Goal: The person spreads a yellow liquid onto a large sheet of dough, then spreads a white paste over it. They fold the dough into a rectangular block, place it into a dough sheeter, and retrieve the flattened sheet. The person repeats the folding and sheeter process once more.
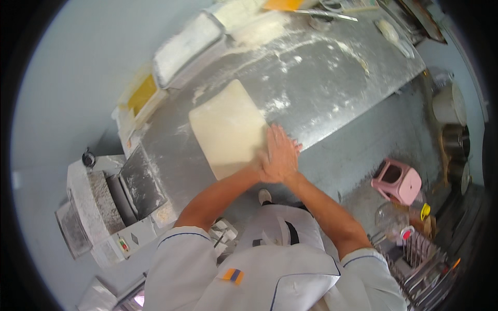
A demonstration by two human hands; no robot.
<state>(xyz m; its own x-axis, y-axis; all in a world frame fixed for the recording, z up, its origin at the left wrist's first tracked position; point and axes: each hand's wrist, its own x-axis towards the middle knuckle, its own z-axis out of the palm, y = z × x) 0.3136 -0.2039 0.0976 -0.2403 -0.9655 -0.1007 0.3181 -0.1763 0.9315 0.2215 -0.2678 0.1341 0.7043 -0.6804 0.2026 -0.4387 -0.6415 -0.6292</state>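
Observation:
A smooth, pale sheet of dough (229, 128), roughly rectangular, lies flat on the floured steel worktable (319, 93). My left hand (265, 165) and my right hand (283, 153) are pressed together by the table's front edge, at the dough's right corner. The right hand overlaps much of the left, whose fingers are largely hidden. Both are slightly blurred, and whether they touch the dough cannot be told. No tool shows in either hand.
A floury machine with rollers (118, 198) adjoins the table's left end. Along the wall stand a white tub (190, 46) and a yellow-lined container (142, 95). A scraper or ruler (327, 14) lies at the back. A pink stool (400, 182) stands on the floor at right, near metal racks (420, 252).

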